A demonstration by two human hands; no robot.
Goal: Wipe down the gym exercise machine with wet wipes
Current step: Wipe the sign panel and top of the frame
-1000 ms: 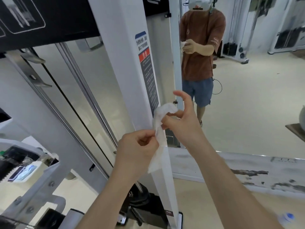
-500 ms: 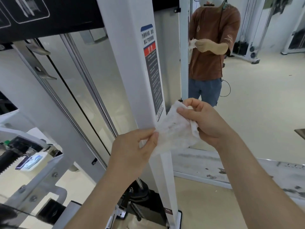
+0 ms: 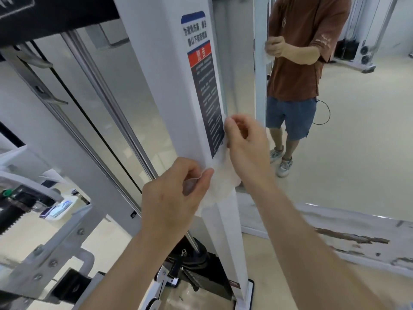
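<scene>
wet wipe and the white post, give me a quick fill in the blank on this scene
The wet wipe is held by ____ hands.
The right hand is ____ in the picture than the left hand.
The warning label on the white post has a ____ band under its blue top.
The mirror shows a ____ shirt.
Missing: both; higher; red; brown.

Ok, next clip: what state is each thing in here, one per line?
wet wipe: crumpled, held between both hands in front of the post; contact with the post unclear.
left hand: pinches the wipe's lower edge.
right hand: fingers curled, grips the wipe's upper part.
white post: upright.
warning label: stuck flat on the post, intact.
</scene>
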